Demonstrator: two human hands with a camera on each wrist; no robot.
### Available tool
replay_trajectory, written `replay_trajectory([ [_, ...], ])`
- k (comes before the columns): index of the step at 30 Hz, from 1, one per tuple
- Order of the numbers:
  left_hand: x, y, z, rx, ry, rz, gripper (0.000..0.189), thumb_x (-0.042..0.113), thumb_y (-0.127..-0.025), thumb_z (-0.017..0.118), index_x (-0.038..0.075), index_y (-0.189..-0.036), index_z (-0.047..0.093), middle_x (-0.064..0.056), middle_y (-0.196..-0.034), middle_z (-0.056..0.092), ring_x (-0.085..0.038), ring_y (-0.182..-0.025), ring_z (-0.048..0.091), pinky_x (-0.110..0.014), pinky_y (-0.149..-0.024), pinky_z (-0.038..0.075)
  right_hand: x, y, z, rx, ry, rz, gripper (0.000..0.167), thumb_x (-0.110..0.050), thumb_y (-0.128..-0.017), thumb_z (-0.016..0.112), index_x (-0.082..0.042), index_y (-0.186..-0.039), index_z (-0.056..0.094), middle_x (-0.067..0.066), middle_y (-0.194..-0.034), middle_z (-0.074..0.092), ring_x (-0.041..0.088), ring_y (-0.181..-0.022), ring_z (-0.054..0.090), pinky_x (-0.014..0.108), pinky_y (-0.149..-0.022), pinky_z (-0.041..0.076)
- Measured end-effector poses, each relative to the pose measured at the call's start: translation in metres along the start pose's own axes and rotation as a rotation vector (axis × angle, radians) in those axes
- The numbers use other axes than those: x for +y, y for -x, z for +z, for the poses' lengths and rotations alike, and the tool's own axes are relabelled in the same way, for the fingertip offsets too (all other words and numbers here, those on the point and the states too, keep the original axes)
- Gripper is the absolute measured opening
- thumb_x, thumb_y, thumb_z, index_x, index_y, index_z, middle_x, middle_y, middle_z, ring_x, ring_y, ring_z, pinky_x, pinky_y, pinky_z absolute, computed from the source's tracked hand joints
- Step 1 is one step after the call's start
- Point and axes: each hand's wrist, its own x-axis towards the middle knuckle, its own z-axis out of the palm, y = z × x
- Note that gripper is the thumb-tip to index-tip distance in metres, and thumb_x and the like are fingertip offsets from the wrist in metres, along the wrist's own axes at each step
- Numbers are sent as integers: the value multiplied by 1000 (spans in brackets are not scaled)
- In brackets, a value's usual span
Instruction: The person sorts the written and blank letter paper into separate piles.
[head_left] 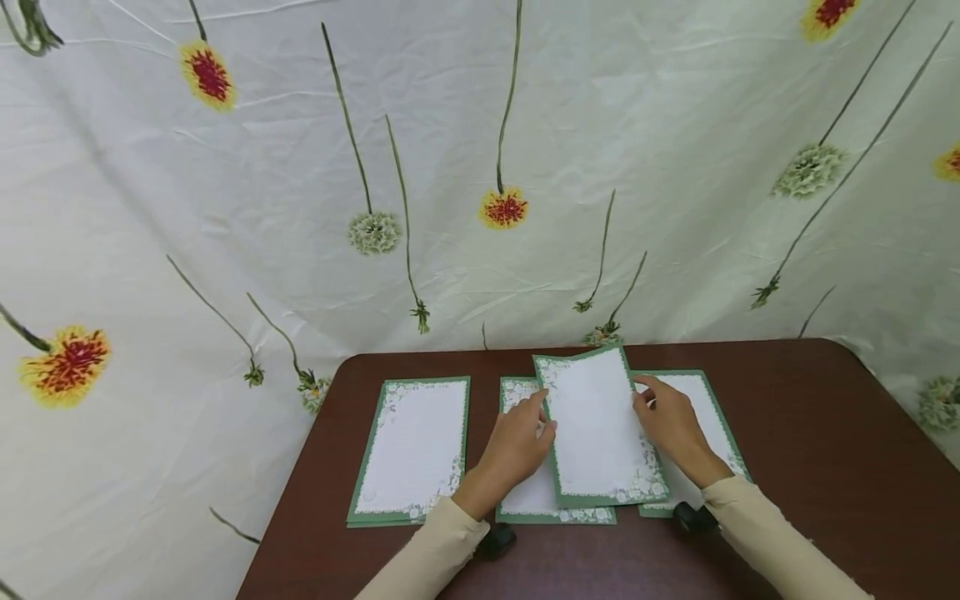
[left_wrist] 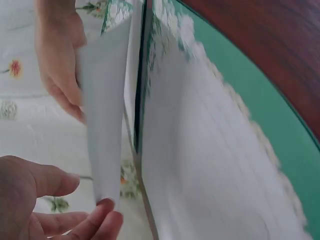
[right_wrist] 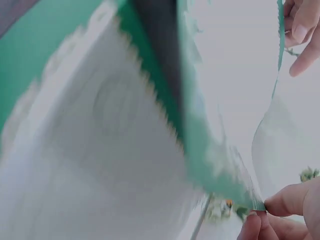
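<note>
Right hand (right_wrist: 294, 204): thumb and fingertips pinching the edge of one raised white sheet, green border (right_wrist: 232, 75). Left hand (right_wrist: 305, 30): across that sheet from the right hand; contact unclear. Lower sheet, green border, scalloped trim, blurred (right_wrist: 110, 150): past the raised sheet from the right hand. Tabletop, dark (right_wrist: 12, 11): farthest from the right hand. Cloth, pale, flower-printed (right_wrist: 287, 132): behind the right hand.

Dark brown table (head_left: 825, 442) (round-cornered) beneath green-bordered paper sheets (head_left: 411, 446)
</note>
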Motion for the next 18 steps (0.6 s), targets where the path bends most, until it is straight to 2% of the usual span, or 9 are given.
replay_trajectory([
  [8,29,-3,19,-120,-51,60,54,26,-109,57,2,-156,46,-17,-136,65,-34,-124,64,-54,-103,49,21,9,-25,55,42,-47,37,-7,-107,55,9,-140,60,22,-99,71,21,-70,55,35,-59,44],
  [13,47,-8,32,-169,-92,88,56,28,-109,57,4,-158,44,-16,-142,63,-32,-129,62,-50,-107,49,36,16,-37,67,63,-32,38,-8,-108,53,11,-140,59,23,-99,70,20,-72,55,33,-58,43],
  [18,65,-12,43,-222,-138,104,58,33,-110,56,7,-160,42,-9,-150,59,-25,-138,58,-43,-111,48,52,22,-51,73,82,-1,40,-10,-109,51,13,-141,56,28,-104,69,21,-70,54,34,-58,42],
])
